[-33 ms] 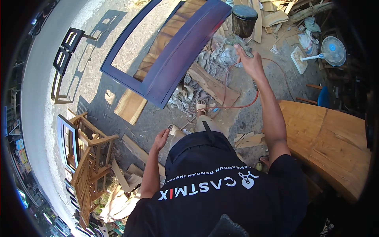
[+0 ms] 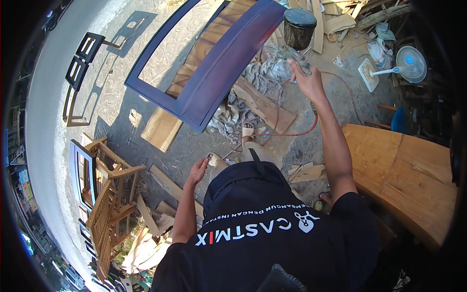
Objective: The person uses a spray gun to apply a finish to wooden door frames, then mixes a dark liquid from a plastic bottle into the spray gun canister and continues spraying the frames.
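Observation:
My right hand (image 2: 311, 83) is raised ahead on the right, wrapped round what looks like a spray gun (image 2: 302, 63). Fingers hide much of its body, and a red hose (image 2: 296, 132) hangs from beneath it. To the left of the hand, a large wooden furniture frame (image 2: 214, 73), coated glossy dark purple, stands apart from it. It has a wide flat panel and an open side, with brown wood showing behind. Low by my left thigh is my left hand (image 2: 197, 171), empty, its fingers loosely extended.
Cloth and plastic sheeting (image 2: 272, 68) and planks (image 2: 262, 104) litter the ground ahead. A dark drum (image 2: 299, 31) stands beyond my right hand, a fan (image 2: 410, 63) farther right. Wooden tabletops (image 2: 389, 170) flank my right side; wooden chairs (image 2: 109, 204) stand left, near the road.

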`<control>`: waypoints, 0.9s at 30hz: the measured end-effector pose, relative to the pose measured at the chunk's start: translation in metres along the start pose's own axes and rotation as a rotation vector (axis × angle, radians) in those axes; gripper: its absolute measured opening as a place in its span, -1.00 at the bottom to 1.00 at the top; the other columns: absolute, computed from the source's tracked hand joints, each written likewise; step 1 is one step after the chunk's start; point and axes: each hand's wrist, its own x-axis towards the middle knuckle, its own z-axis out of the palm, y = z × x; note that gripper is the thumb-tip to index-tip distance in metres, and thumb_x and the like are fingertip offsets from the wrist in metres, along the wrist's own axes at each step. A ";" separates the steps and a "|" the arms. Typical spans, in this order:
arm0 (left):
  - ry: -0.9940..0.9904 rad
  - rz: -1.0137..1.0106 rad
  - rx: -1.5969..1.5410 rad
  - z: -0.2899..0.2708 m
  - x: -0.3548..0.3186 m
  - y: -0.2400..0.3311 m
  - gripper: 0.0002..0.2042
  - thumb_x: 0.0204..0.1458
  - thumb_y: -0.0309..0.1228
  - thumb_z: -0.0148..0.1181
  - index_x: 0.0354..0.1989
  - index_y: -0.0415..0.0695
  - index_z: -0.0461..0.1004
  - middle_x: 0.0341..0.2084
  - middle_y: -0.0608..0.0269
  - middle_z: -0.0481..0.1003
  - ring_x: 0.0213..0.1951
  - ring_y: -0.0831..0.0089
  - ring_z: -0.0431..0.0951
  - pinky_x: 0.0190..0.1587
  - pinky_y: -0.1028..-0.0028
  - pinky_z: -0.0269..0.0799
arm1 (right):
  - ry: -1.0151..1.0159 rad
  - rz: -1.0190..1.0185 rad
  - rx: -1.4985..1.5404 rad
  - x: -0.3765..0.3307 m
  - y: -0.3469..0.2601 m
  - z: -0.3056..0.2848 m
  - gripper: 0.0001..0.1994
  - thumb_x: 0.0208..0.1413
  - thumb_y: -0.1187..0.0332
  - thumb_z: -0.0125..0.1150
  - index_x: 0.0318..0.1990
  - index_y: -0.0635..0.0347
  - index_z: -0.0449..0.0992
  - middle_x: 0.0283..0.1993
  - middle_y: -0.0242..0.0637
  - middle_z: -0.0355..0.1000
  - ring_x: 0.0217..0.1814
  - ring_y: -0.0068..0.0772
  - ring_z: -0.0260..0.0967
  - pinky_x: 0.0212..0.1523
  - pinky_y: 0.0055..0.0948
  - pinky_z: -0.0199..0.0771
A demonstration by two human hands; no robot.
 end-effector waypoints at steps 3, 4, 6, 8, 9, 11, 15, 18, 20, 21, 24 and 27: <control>-0.032 -0.015 0.065 -0.009 0.000 -0.014 -0.47 0.35 0.06 -0.01 0.19 -0.14 0.52 -0.12 0.04 0.63 -0.09 0.24 0.62 0.06 0.28 0.48 | -0.066 0.005 0.013 -0.051 -0.018 0.021 -0.43 0.24 -0.14 0.29 -0.28 0.36 0.64 -0.49 -0.30 0.52 -0.32 -0.52 0.44 -0.19 -0.38 0.43; -0.043 -0.023 0.086 -0.015 -0.002 -0.014 -0.47 0.35 0.06 -0.01 0.20 -0.14 0.51 -0.10 0.03 0.63 -0.06 0.23 0.62 0.07 0.27 0.48 | -0.076 0.002 0.012 -0.064 -0.021 0.029 -0.45 0.24 -0.12 0.30 -0.29 0.35 0.64 -0.49 -0.31 0.51 -0.32 -0.53 0.44 -0.19 -0.39 0.42; -0.071 0.043 0.139 -0.022 -0.009 -0.003 -0.46 0.35 0.06 0.00 0.21 -0.15 0.50 -0.04 0.00 0.63 0.01 0.19 0.62 0.11 0.27 0.47 | -0.073 -0.003 0.035 -0.091 -0.021 0.044 -0.48 0.26 -0.09 0.30 -0.32 0.33 0.62 -0.54 -0.36 0.46 -0.37 -0.55 0.39 -0.27 -0.41 0.39; -0.109 0.090 0.148 -0.027 -0.016 0.014 -0.46 0.35 0.05 0.01 0.23 -0.16 0.50 0.01 -0.02 0.62 0.08 0.16 0.61 0.16 0.26 0.46 | -0.103 0.034 0.011 -0.115 -0.023 0.056 -0.49 0.26 -0.08 0.30 -0.32 0.32 0.61 -0.55 -0.38 0.44 -0.41 -0.57 0.36 -0.32 -0.42 0.36; -0.134 0.104 0.130 -0.029 -0.019 0.022 -0.46 0.35 0.05 0.02 0.24 -0.16 0.49 0.04 -0.03 0.61 0.11 0.15 0.60 0.18 0.26 0.45 | -0.131 0.038 -0.060 -0.125 -0.017 0.064 -0.41 0.23 -0.14 0.32 -0.02 0.35 0.65 -0.56 -0.34 0.44 -0.48 -0.50 0.43 -0.37 -0.38 0.45; -0.191 0.167 0.093 -0.031 -0.025 0.039 -0.47 0.35 0.02 0.03 0.26 -0.16 0.48 0.08 0.01 0.60 0.14 0.18 0.58 0.21 0.27 0.44 | -0.196 0.016 -0.014 -0.148 -0.029 0.075 -0.40 0.23 -0.14 0.32 0.00 0.34 0.64 -0.56 -0.34 0.44 -0.48 -0.52 0.41 -0.38 -0.39 0.45; -0.393 0.329 -0.017 -0.029 -0.039 0.089 -0.51 0.35 -0.07 0.11 0.28 -0.16 0.46 0.11 0.11 0.58 0.15 0.30 0.55 0.23 0.30 0.43 | -0.291 -0.026 0.090 -0.193 -0.038 0.101 -0.45 0.25 -0.08 0.32 0.00 0.35 0.64 -0.53 -0.33 0.48 -0.46 -0.56 0.39 -0.38 -0.41 0.43; -0.576 0.474 -0.170 -0.016 -0.061 0.137 -0.54 0.34 -0.14 0.18 0.27 -0.19 0.46 0.09 0.16 0.58 0.12 0.38 0.55 0.20 0.33 0.45 | -0.398 -0.062 0.182 -0.215 -0.031 0.112 -0.56 0.29 0.04 0.32 -0.05 0.34 0.66 -0.43 -0.30 0.57 -0.37 -0.58 0.45 -0.31 -0.42 0.47; -0.654 0.537 -0.268 -0.011 -0.078 0.168 -0.56 0.33 -0.18 0.20 0.25 -0.20 0.47 0.07 0.21 0.59 0.08 0.45 0.55 0.16 0.37 0.46 | -0.467 -0.090 0.363 -0.229 -0.037 0.126 -0.57 0.28 0.05 0.33 -0.08 0.34 0.66 -0.38 -0.29 0.59 -0.33 -0.58 0.46 -0.28 -0.42 0.49; -0.672 0.537 -0.306 -0.011 -0.092 0.180 -0.58 0.33 -0.20 0.20 0.24 -0.20 0.48 0.05 0.24 0.59 0.05 0.48 0.55 0.14 0.39 0.47 | -0.464 -0.110 0.382 -0.234 -0.040 0.135 -0.55 0.27 0.03 0.33 -0.09 0.35 0.66 -0.38 -0.30 0.59 -0.32 -0.58 0.46 -0.27 -0.41 0.49; -0.609 0.537 -0.393 -0.006 -0.102 0.162 -0.69 0.32 -0.33 0.22 0.14 -0.24 0.53 -0.03 0.30 0.61 -0.03 0.56 0.55 0.10 0.45 0.47 | -0.497 -0.148 0.399 -0.246 -0.059 0.165 -0.50 0.24 -0.04 0.35 -0.14 0.37 0.65 -0.38 -0.32 0.58 -0.33 -0.56 0.46 -0.27 -0.39 0.49; -0.463 0.535 -0.556 -0.006 -0.091 0.105 -0.79 0.27 -0.48 0.25 0.02 -0.27 0.59 -0.12 0.27 0.63 -0.07 0.54 0.57 0.08 0.43 0.49 | -0.589 -0.144 0.373 -0.255 -0.082 0.194 -0.45 0.21 -0.11 0.36 -0.16 0.37 0.64 -0.40 -0.31 0.57 -0.36 -0.55 0.45 -0.30 -0.39 0.48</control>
